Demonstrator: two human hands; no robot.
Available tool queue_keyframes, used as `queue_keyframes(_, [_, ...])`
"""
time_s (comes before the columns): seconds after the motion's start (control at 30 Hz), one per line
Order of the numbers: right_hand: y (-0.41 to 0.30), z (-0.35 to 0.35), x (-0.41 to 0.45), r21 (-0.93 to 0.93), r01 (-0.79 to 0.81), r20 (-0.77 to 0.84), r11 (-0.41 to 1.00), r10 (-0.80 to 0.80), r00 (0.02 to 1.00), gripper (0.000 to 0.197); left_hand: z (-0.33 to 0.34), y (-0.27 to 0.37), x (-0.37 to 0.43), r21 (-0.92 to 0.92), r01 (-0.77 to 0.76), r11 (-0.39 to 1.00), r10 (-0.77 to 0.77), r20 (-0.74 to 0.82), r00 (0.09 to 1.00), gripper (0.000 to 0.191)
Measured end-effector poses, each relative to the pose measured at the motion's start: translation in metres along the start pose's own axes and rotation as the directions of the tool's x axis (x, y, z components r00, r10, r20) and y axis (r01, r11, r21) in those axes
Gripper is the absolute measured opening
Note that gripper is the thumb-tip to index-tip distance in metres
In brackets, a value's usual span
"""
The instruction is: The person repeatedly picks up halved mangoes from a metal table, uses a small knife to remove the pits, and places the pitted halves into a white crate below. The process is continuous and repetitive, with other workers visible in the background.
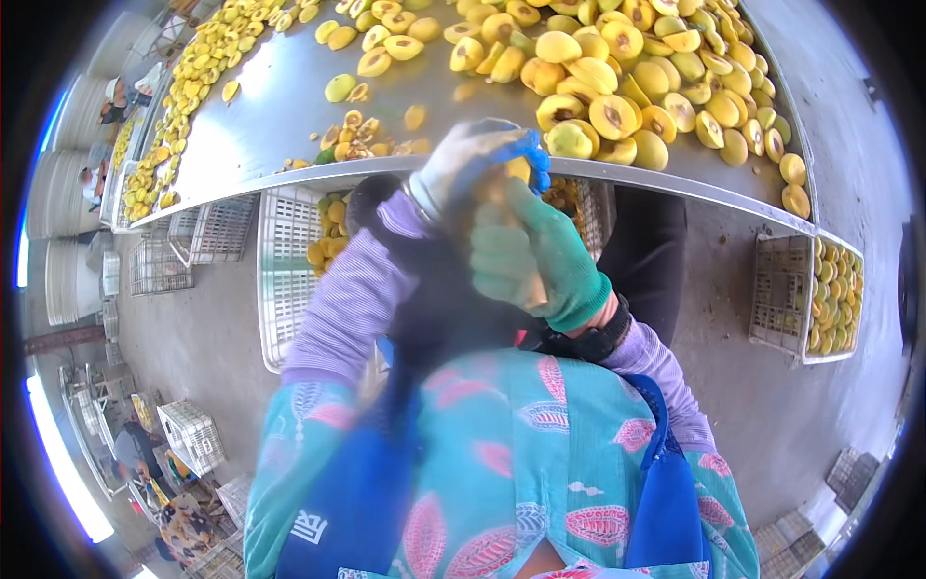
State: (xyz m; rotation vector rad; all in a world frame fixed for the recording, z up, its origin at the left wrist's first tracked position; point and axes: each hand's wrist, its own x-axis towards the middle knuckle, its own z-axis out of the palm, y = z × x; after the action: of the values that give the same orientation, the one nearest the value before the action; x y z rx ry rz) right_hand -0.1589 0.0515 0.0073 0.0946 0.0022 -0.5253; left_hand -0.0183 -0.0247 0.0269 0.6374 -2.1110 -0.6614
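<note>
My left hand [474,159], in a white glove with blue-coated fingers, is curled around a piece of yellow fruit [519,168] just over the table's front edge. Close against it is my right hand [546,250] in a green knitted glove. Its fingers are closed around a slim tool, whose tan handle end [536,291] shows below the fist. Blur hides the tool's working end. Halved yellow peaches [615,116] are heaped on the metal table [282,108] beyond my hands. Pit scraps and fruit trimmings [354,137] lie left of my left hand.
Below the table edge [687,186] stands a white plastic crate [289,275] with fruit inside. Another crate [781,297], full of peach halves, is on the floor at right. More crates [210,228] stand left. Other people [137,449] are far off at the left.
</note>
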Motion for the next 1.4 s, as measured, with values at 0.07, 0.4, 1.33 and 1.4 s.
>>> queue_keyframes(0.07, [-0.002,-0.003,-0.003,0.062,-0.071,0.025,0.996,0.069,0.997,0.038,0.000,0.006,-0.008,-0.057,-0.050,0.997,0.046,-0.073,0.996,0.023])
queue_keyframes(0.4, [0.024,0.010,0.020,-0.029,-0.339,0.168,0.940,0.339,0.926,0.043,-0.011,0.032,-0.085,-0.812,0.175,0.557,-0.686,-0.331,0.647,0.043])
queue_keyframes(1.33, [-0.028,-0.020,-0.030,-0.845,0.067,-0.314,0.530,-0.595,0.740,0.013,-0.025,-0.037,-0.058,-0.207,0.257,0.944,-0.291,-0.149,0.945,0.059])
queue_keyframes(1.4, [-0.031,0.002,-0.031,-0.788,0.022,-0.380,0.615,-0.515,0.769,0.016,-0.015,-0.030,-0.066,0.002,0.246,0.969,-0.241,-0.172,0.955,0.065])
